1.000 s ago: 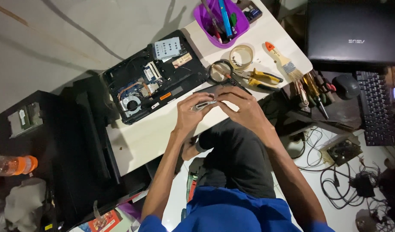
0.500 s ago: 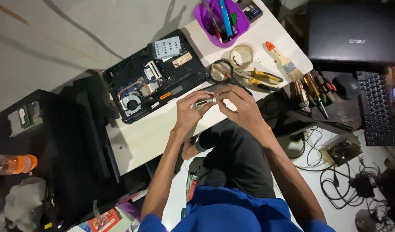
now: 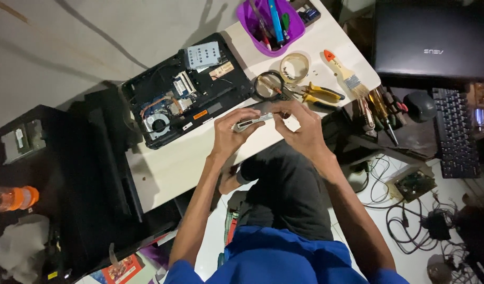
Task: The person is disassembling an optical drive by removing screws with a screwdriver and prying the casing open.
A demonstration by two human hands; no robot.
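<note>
Seen from above — a person in a bright blue short-sleeved shirt [image 3: 273, 257] and dark grey trousers [image 3: 289, 189], forearms bare, no rings or watch visible.

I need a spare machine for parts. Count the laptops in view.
2. An opened laptop, its base cover off, lies on the white table beyond the left hand. A closed black laptop sits at upper right. Others may be hidden.

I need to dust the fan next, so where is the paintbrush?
Head view, right end of the white table: the paintbrush lies beside the yellow-handled pliers.
</note>
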